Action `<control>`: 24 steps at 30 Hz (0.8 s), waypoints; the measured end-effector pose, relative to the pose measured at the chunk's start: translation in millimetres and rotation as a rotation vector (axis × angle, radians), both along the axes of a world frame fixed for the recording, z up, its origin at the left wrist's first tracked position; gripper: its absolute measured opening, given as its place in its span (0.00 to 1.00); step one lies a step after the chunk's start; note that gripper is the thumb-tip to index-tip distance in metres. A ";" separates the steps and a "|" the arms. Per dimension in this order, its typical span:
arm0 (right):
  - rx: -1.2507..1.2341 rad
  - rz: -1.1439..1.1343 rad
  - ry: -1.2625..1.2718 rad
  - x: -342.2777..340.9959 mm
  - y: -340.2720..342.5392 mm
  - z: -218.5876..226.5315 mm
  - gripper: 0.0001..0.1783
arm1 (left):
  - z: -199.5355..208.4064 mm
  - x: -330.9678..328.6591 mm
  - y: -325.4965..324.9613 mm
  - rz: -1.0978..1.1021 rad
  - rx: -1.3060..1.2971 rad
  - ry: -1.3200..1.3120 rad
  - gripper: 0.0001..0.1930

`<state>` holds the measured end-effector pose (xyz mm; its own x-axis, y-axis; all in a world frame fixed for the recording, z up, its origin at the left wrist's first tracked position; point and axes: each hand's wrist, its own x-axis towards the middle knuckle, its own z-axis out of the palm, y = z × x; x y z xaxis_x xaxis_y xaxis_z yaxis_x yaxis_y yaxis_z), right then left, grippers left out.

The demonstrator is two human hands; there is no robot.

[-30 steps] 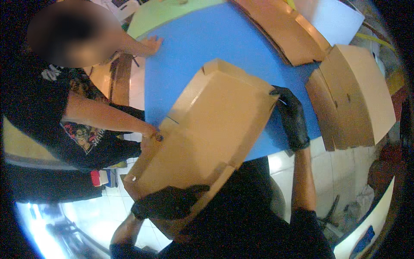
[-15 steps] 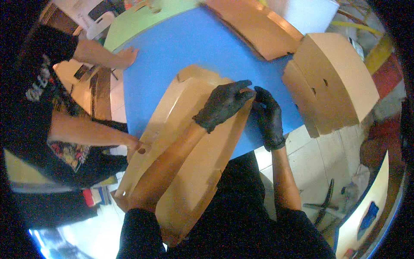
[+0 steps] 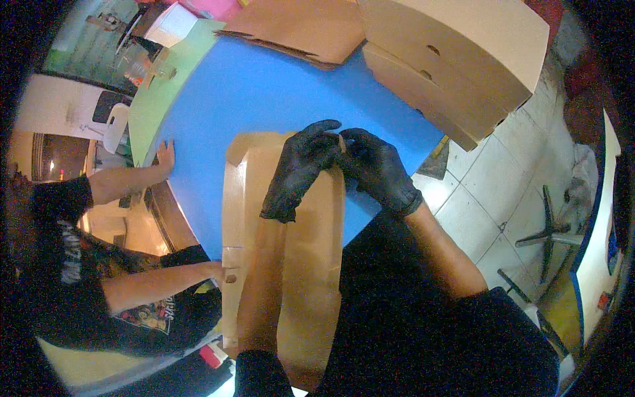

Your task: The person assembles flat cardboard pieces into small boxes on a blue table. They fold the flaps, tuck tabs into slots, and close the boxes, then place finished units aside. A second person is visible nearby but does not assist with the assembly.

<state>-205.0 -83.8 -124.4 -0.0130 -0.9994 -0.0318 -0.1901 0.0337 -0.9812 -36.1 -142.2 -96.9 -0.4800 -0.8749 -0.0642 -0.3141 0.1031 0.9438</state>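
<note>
Cardboard box (image 3: 314, 264): pinching its far right corner between left grip (image 3: 301, 169), inside, and right grip (image 3: 378, 169), outside, both nearly closed; running longways, far end over blue bench (image 3: 211, 106).

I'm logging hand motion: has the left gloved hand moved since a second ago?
Yes. The left hand went forward, from short of the blue tabletop to over it, beside the right hand.

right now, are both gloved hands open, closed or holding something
Left hand: fingers bent at the far right corner of the cardboard box; grip cannot be told.
Right hand: fingers curled at the same corner; grip cannot be told.
</note>
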 end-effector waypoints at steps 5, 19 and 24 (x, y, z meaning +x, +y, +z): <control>-0.233 -0.098 0.127 -4.7 -7.5 -21.6 0.16 | 11.3 -5.5 6.2 0.128 -0.089 -0.040 0.22; -0.210 -0.100 0.030 -7.7 -23.0 -24.3 0.11 | 0.7 -2.1 9.9 0.226 -0.095 -0.249 0.13; -0.144 -0.085 0.037 -8.0 -26.8 -20.9 0.11 | 5.4 -2.2 10.1 0.158 0.023 -0.096 0.15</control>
<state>-213.0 -110.7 -145.2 -0.0959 -0.9889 0.1136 -0.2290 -0.0891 -0.9693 -38.4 -132.1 -91.5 -0.3272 -0.9368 -0.1237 -0.4136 0.0243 0.9101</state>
